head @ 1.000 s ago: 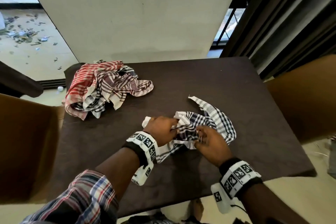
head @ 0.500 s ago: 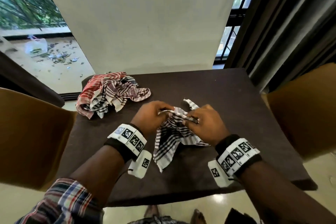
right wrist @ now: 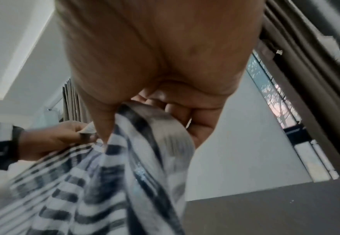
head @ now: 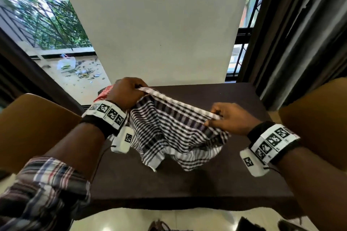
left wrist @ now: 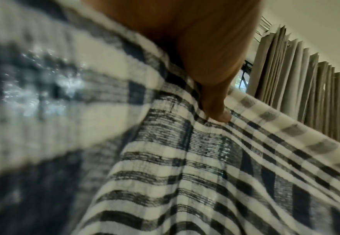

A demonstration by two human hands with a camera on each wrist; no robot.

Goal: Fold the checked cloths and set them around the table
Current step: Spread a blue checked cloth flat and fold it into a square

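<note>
At about nine o'clock, a crumpled heap of red and white striped cloths [head: 102,94] peeks out from behind the left hand [head: 126,93]; they look unfolded. That hand pinches one top corner of the black and white checked cotton cloth [head: 169,133]. At three o'clock, well apart, the right hand [head: 230,119] pinches the other corner. The cloth hangs above the dark brown square table [head: 187,184], its bottom touching. I think the folding has hardly begun. I see nothing set out.

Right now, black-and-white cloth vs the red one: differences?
The black-and-white cloth is held up by the left hand and right hand, its top edge stretched; the red cloth lies on the table, mostly hidden. Colours differ. Both are patterned and unfolded.
</note>
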